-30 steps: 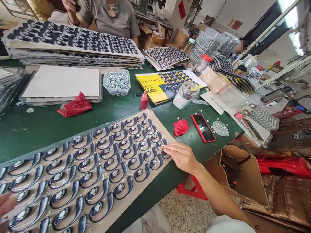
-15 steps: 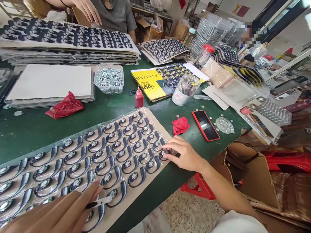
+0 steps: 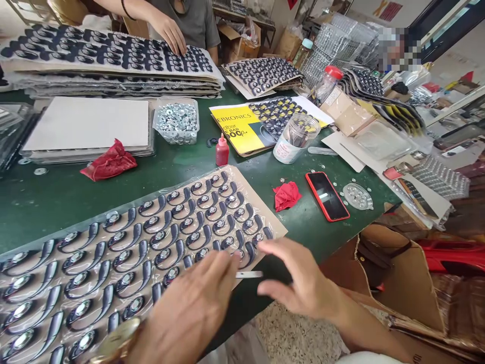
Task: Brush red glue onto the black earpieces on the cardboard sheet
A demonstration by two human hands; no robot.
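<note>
A cardboard sheet covered in clear film lies in front of me, carrying rows of several black ear-hook parts. My left hand, with a gold watch at the wrist, hovers over the sheet's near right corner. Its fingers are pressed together on a thin white strip-like tool that sticks out to the right. My right hand is just right of the tool's tip, off the sheet's corner over the table edge. Its fingers are spread and it holds nothing.
On the green table are a red dropper bottle, a tray of metal washers, a clear jar, red cloths, a red-cased phone and a white board. Across the table a person's hand rests on stacked sheets. An open cardboard box stands at right.
My left hand has moved right with the thin tool to the sheet's near corner. My right hand has lifted off the parts and drawn back toward me, fingers spread.
</note>
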